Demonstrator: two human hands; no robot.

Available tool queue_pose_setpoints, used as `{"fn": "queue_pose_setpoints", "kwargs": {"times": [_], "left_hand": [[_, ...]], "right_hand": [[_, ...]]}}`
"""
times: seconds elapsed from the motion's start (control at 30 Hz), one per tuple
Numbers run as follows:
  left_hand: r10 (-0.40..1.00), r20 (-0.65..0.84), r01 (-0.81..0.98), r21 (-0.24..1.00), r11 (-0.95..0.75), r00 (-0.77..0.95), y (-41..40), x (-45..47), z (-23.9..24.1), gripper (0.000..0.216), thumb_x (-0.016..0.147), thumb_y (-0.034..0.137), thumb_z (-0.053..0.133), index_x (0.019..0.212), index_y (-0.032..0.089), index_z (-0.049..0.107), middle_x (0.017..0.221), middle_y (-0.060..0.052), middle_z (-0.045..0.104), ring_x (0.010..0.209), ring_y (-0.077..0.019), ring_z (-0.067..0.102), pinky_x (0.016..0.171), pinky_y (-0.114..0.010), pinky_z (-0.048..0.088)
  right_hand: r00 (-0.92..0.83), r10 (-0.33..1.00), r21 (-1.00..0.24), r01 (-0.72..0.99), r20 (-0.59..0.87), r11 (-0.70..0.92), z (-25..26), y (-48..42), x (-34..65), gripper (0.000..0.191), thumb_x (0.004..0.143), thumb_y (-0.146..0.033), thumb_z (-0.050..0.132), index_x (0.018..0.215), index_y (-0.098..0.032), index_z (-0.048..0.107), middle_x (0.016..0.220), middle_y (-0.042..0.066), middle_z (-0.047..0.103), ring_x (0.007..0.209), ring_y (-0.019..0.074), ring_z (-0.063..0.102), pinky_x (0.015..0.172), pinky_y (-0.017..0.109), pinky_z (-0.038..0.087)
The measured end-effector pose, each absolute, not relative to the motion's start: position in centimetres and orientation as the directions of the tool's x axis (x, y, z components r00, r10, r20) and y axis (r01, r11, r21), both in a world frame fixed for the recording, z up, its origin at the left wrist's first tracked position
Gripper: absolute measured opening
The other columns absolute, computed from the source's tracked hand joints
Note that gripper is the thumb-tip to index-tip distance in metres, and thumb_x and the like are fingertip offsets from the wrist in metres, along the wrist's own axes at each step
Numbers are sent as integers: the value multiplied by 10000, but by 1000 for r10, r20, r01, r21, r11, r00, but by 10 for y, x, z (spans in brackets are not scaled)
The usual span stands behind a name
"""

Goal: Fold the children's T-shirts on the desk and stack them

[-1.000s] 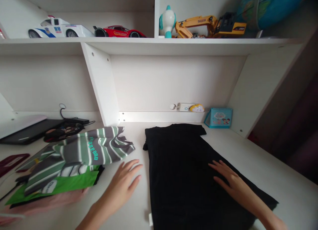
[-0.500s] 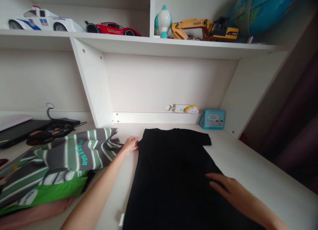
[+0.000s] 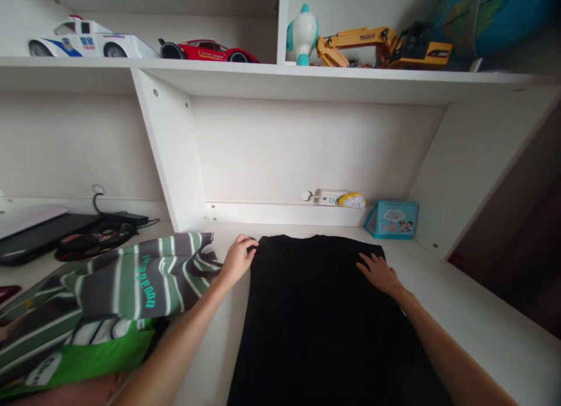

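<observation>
You had a black cloth T-shirt (image 3: 315, 318) spread out on the white, smooth surface (image 3: 477, 295), directly in front of you, its far edge short of the back wall and its near part running out of view at the bottom. Your left hand (image 3: 238, 259) was at the shirt's far left corner, with thumb and fingers pinching a bit of the black cloth. Your right hand (image 3: 379, 273) was released, palm down and fingers spread, resting on the shirt near its far right corner.

To the left of your left forearm lay a grey, green and white striped cloth garment (image 3: 123, 289) with teal lettering, loosely rumpled. It lay over a bright green cloth garment (image 3: 105, 350) with a white patch, and a pink cloth piece (image 3: 87, 388) showed at the near edge of that pile. Farther left, behind the pile, were a flat black rectangular device (image 3: 48, 232) and a small black box with a cable (image 3: 131, 218).

At the far right stood a light-blue spiral-bound desk calendar (image 3: 397, 220), and to its left a white power strip (image 3: 329, 197) with a yellow-and-white cloud-shaped piece (image 3: 352, 200) at its right end. Above, the white shelf (image 3: 333, 73) carried a white toy police car (image 3: 94, 42), a red toy sports car (image 3: 208, 51) and a yellow toy excavator (image 3: 383, 47).
</observation>
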State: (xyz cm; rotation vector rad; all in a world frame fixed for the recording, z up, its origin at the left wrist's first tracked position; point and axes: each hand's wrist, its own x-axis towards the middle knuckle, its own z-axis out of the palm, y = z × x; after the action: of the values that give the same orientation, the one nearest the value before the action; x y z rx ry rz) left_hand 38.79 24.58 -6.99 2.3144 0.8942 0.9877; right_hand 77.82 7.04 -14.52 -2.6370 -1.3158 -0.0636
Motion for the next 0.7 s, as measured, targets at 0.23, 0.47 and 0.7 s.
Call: {"fn": "queue_pose_setpoints", "kwargs": {"times": [0.23, 0.47, 0.7], "left_hand": [[767, 478, 788, 216, -576, 429, 267, 362, -82, 234, 750, 121, 497, 930, 158, 641, 1017, -105, 552, 1031, -260, 519, 931, -385, 395], [672, 270, 614, 273, -740, 690, 238, 440, -86, 448, 881, 335, 342, 1263, 134, 460, 1341, -146, 388, 1225, -292, 360, 1009, -430, 278], [782, 33, 748, 266, -607, 623, 261, 448, -113, 756, 719, 758, 263, 1366, 366, 249, 1472, -32, 121, 1290, -449, -10, 959, -650, 22]], "right_hand": [[620, 770, -100, 784, 149, -612, -133, 72, 773, 489, 855, -461, 317, 1244, -210, 472, 1303, 166, 407, 1226, 357, 318, 888, 640, 231], [459, 871, -83, 889, 175, -451, -121, 125, 727, 437, 887, -287, 280, 1282, -169, 424, 1417, 74, 275, 1304, 196, 207, 1025, 355, 237], [489, 872, -130, 868, 42, -480, -135, 149, 711, 662, 853, -583, 222, 1392, -200, 227, 1443, 89, 206, 1326, 256, 130, 1019, 486, 170]]}}
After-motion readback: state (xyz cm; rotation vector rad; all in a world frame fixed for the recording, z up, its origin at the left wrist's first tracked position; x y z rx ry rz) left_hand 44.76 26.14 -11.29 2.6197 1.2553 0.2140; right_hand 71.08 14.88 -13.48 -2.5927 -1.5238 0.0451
